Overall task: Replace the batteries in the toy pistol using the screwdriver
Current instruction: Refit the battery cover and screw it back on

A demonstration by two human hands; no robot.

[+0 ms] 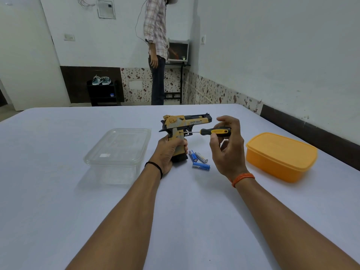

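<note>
My left hand (pixel 169 152) grips the handle of a yellow, grey and black toy pistol (pixel 185 122), held upright above the table with its barrel pointing right. My right hand (pixel 228 147) holds a screwdriver (pixel 214 131) with a black and yellow handle. Its shaft lies level and its tip touches the side of the pistol's grip near the trigger. Three blue batteries (pixel 199 159) lie loose on the table between my hands, just right of the pistol's base.
A clear plastic container (pixel 118 147) sits left of my left hand. A closed yellow box (pixel 280 156) sits to the right. The table (pixel 58 191) has a white cover. A person (pixel 155 49) stands by the far wall.
</note>
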